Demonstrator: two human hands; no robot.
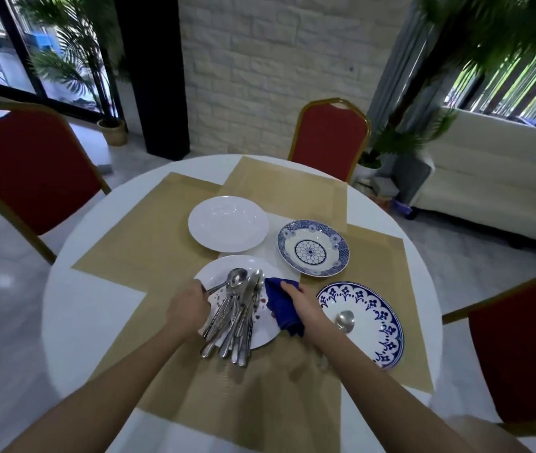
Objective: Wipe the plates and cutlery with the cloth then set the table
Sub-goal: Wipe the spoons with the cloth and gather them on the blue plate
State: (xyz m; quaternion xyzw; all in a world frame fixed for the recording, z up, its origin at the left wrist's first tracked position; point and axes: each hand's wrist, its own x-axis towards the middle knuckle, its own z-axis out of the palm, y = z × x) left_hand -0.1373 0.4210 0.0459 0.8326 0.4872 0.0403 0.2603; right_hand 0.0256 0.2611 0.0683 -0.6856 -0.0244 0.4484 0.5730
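Forearms: two bare ones reach in from the bottom edge, across the nearest mat.
Table (96,305): round and white, with red chairs (332,138) set around it.
Placemats (149,230): tan, laid in a cross over the tabletop, corners overlapping.
Blue-rimmed plate (377,335): near right, on a mat, with a lone spoon (345,321) lying in it.
Plain white plate (227,223): beyond the centre, nothing in it.
Stained white plate (217,273): just ahead of the hands, flecked with red-brown spots (thickest toward its right side), carrying the cutlery.
Patterned dish (313,247): blue and white, right of the plain white plate and apart from it.
Cutlery pile (237,322): silver pieces fanned across the stained plate, handles jutting past its near rim.
Left hand (188,305): at that plate's left rim, pinching the handle of a held spoon (237,276) whose bowl sits over the pile.
Right hand (306,305): fingers curled round the cloth.
Cloth (281,305): dark blue, bunched, at the stained plate's right rim.
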